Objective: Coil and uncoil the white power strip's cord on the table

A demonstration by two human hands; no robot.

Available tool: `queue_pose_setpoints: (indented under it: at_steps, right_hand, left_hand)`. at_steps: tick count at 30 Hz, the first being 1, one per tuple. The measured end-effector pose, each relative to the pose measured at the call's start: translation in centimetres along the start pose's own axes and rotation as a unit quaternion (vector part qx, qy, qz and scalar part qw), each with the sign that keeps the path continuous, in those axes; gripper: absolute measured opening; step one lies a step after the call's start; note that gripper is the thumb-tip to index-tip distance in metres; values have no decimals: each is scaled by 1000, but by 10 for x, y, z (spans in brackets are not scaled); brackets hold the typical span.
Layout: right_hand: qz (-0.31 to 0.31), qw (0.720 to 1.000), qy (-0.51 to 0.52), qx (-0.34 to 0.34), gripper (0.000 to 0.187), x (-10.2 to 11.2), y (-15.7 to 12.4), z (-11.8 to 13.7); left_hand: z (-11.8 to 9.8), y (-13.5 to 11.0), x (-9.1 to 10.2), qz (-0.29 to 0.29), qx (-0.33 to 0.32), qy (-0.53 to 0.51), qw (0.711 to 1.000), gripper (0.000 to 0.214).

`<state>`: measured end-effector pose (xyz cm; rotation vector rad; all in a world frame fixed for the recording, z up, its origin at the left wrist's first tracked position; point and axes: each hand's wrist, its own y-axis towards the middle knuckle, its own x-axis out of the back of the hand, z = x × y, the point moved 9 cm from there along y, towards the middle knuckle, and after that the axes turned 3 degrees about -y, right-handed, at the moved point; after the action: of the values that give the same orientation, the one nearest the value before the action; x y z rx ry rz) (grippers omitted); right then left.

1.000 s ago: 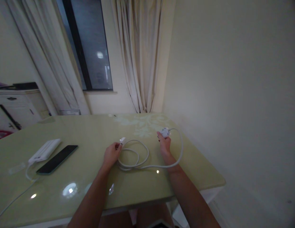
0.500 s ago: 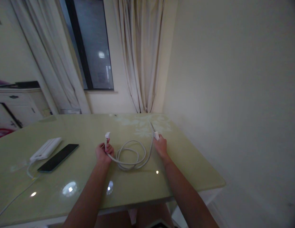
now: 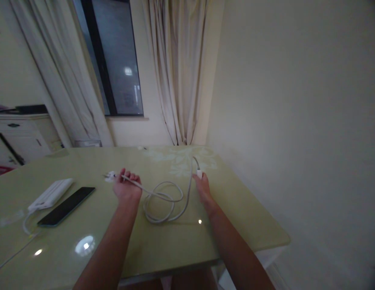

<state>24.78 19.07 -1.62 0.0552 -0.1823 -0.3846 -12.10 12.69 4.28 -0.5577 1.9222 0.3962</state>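
Observation:
A grey-white power cord (image 3: 163, 196) runs in loose loops between my two hands. My left hand (image 3: 128, 187) is turned palm up, its fingers curled round the plug end of the cord. The plug (image 3: 110, 175) sticks out to the left of that hand, its metal prongs pointing left. On the right, my right hand (image 3: 202, 186) grips the cord's other end by a white connector (image 3: 199, 174), whose exact kind I cannot make out. From the connector the cord arches up and bends back down to the loops on the table.
Left of my hands lie a dark phone (image 3: 66, 206) and a white power bank (image 3: 51, 194) with a white cable (image 3: 16, 254) leading off the left edge. The glossy green tabletop (image 3: 236, 213) meets a bare wall (image 3: 290, 121) on the right. Curtains (image 3: 187, 72) hang behind.
My left hand has rotated palm up, swinging the plug from upright to pointing left. The loops have shifted a little, and my right hand still holds the connector, now more upright.

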Motion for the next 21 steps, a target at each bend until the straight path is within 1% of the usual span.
queue_pose_setpoints:
  at_steps: [1, 2, 3, 4, 5, 6, 7, 8, 9, 10, 11, 13, 14, 15, 16, 17, 18, 19, 20, 21]
  right_hand:
    - [-7, 1000, 28, -5, 32, 1, 2, -2]
    - [-16, 998, 55, -10, 33, 3, 5, -5]
    - [-28, 997, 76, -16, 34, 7, 8, -8]
    - [-45, 995, 89, -23, 35, 12, 12, -12]
    - [-68, 993, 94, -32, 38, 20, 17, -16]
    - [-99, 990, 94, -41, 41, 29, 21, -20]
    - [-134, 985, 94, -48, 43, 39, 24, -22]
    - [-167, 980, 99, -52, 45, 49, 26, -24]
    - [-195, 973, 110, -52, 47, 57, 28, -24]
    - [-213, 967, 129, -51, 47, 63, 28, -24]
    - [-220, 963, 150, -48, 48, 66, 28, -23]
    - [-212, 958, 187, -46, 49, 65, 27, -19]
    - [-203, 958, 197, -48, 50, 62, 25, -17]
    - [-193, 959, 202, -52, 51, 58, 22, -15]
    - [-184, 960, 203, -54, 51, 54, 20, -13]
    - [-175, 962, 202, -57, 51, 50, 17, -12]
    - [-168, 963, 200, -62, 52, 47, 15, -11]
    - [-163, 964, 199, -68, 51, 44, 13, -11]
    - [-159, 964, 199, -75, 51, 42, 11, -11]
    - [-155, 964, 199, -83, 50, 40, 9, -12]
  left_hand:
    - [-8, 0, -23, 25, -46, 31, 998, 10]
    - [-21, -2, -47, 42, -112, 74, 990, 12]
    - [-36, -5, -70, 52, -185, 132, 972, 14]
    - [-54, -10, -94, 57, -271, 197, 941, 16]
    - [-74, -17, -116, 56, -358, 246, 899, 17]
    - [-92, -24, -136, 60, -424, 270, 862, 18]
    - [-107, -26, -151, 72, -464, 278, 838, 21]
    - [-123, -28, -161, 75, -499, 268, 821, 22]
    - [-140, -30, -166, 69, -537, 258, 800, 24]
    - [-155, -34, -168, 67, -575, 249, 776, 26]
    - [-168, -40, -168, 69, -617, 248, 744, 27]
    - [-180, -54, -164, 83, -685, 291, 663, 30]
    - [-179, -60, -159, 86, -702, 339, 620, 30]
    - [-173, -62, -155, 93, -698, 409, 581, 28]
    - [-166, -62, -146, 99, -681, 468, 555, 27]
    - [-159, -62, -133, 101, -657, 509, 547, 24]
    - [-152, -62, -119, 109, -631, 539, 548, 21]
    - [-147, -64, -102, 112, -610, 548, 562, 19]
    - [-139, -64, -87, 127, -574, 560, 584, 18]
    - [-129, -62, -73, 151, -521, 574, 613, 16]
